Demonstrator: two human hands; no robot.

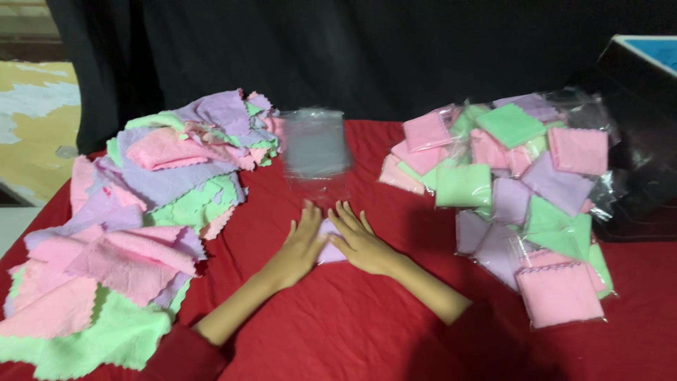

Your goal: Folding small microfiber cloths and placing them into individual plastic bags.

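Pressing: left hand (pixel 305 243) and right hand (pixel 360 240), both flat and spread, grasping nothing
Cloth: small lilac cloth (pixel 330 247) directly beneath both (mostly hidden), mid-counter (pixel 367 331)
Nearer: neither; 2 hands equally on it

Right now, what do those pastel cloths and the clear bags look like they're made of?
The loose cloths look like soft, fuzzy microfibre or fleece: matte nap, zigzag-cut edges, limp folds. The empty bags and the packed bags look like thin clear plastic film: see-through, glossy, wrinkled. The lilac cloth under the left hand and right hand seems the same fabric.
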